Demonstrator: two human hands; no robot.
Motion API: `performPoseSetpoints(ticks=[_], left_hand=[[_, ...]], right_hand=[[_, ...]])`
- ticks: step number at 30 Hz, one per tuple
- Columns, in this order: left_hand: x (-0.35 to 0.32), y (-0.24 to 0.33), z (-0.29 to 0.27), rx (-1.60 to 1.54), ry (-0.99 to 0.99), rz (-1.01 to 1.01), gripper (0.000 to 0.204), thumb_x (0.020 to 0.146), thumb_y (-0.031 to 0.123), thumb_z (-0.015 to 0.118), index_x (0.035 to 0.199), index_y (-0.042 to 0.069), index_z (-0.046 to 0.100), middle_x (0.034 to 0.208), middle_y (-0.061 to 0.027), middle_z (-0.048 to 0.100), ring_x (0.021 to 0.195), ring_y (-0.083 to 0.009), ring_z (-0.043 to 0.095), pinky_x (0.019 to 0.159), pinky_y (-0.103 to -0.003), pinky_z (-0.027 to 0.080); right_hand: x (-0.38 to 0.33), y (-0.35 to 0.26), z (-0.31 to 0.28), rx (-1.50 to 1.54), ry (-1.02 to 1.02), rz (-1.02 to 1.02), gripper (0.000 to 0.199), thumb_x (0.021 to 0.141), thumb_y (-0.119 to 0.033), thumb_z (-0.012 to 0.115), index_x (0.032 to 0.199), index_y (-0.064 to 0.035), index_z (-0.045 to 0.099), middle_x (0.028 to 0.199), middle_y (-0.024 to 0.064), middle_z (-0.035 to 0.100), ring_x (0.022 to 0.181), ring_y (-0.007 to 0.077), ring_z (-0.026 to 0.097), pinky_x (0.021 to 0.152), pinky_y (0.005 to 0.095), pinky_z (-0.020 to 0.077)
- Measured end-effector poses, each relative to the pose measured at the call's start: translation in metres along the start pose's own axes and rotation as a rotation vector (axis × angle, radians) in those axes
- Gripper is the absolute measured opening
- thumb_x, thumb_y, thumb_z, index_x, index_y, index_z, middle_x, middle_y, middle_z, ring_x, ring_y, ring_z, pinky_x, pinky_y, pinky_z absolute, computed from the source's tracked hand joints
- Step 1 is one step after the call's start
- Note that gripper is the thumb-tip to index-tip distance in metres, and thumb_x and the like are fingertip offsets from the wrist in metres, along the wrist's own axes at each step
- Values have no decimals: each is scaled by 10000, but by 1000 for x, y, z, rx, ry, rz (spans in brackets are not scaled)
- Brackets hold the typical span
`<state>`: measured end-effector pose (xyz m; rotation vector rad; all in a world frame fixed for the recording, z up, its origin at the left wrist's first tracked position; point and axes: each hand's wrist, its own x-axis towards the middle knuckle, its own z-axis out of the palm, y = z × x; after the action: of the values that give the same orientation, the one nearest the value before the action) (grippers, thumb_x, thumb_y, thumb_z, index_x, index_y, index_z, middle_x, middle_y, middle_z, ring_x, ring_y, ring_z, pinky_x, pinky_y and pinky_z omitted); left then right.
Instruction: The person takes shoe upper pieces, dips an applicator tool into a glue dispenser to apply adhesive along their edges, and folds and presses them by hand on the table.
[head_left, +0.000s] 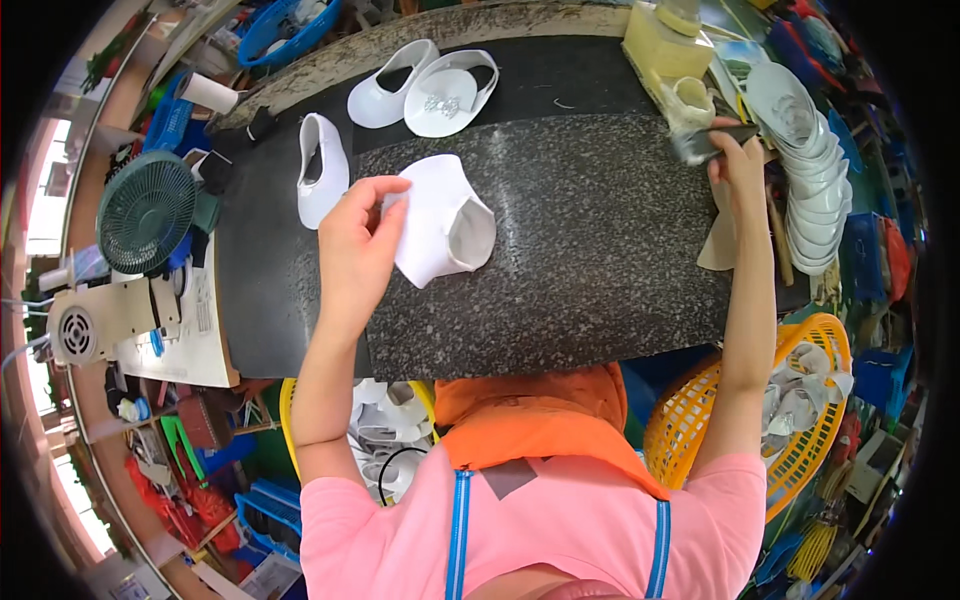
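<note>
My left hand (pixel 362 240) pinches the edge of a white shoe upper (pixel 425 225) between thumb and fingers. The upper lies over the dark speckled worktop (pixel 590 230), its pale rounded opening toward the right. At the far right, my right hand (pixel 738 165) is closed around a dark-handled brush (pixel 722 142), whose pale end is blurred. That end is beside a small crusted cream cup (pixel 693 100). Two more white shoe uppers (pixel 392 85) lie at the back, the right one (pixel 440 100) bearing a silvery ornament. A third white upper (pixel 322 170) rests to the left of my left hand.
A curved stack of white shoe pieces (pixel 808 180) lines the right edge. A yellow container (pixel 665 50) stands at the back right. Yellow baskets (pixel 690 420) of white pieces flank my lap. A green fan (pixel 147 212) and a cream machine (pixel 90 325) stand at left.
</note>
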<state>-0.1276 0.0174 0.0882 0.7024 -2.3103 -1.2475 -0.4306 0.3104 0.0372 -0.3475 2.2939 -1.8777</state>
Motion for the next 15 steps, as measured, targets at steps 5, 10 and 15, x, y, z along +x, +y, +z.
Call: performPoseSetpoints(ticks=[5,10,15], left_hand=[[-2,2,11,53,32,82,163,804,29,570,960,11,613,714,-40,566,564,-81,438,533,-241,377],[58,-12,25,192,-37,206,192,788,71,551,956,2,614,823,-124,639,614,-189,591,585,-285,449],[136,-36,56,68,-277,42,281,735,42,577,1006,-28,597,729,-76,607,569,-136,578,441,-271,460]], right_hand=[[-115,-36,110,20,-705,-37,196,778,-64,638,970,-35,661,838,63,667,698,146,618,659,289,507],[-128,-5,171,-390,-710,-747,195,715,-36,613,909,-33,602,839,123,569,782,314,592,659,399,489],[-110,-7,180,-585,-530,-896,124,725,-72,577,844,-38,564,807,99,528,769,281,579,630,390,488]])
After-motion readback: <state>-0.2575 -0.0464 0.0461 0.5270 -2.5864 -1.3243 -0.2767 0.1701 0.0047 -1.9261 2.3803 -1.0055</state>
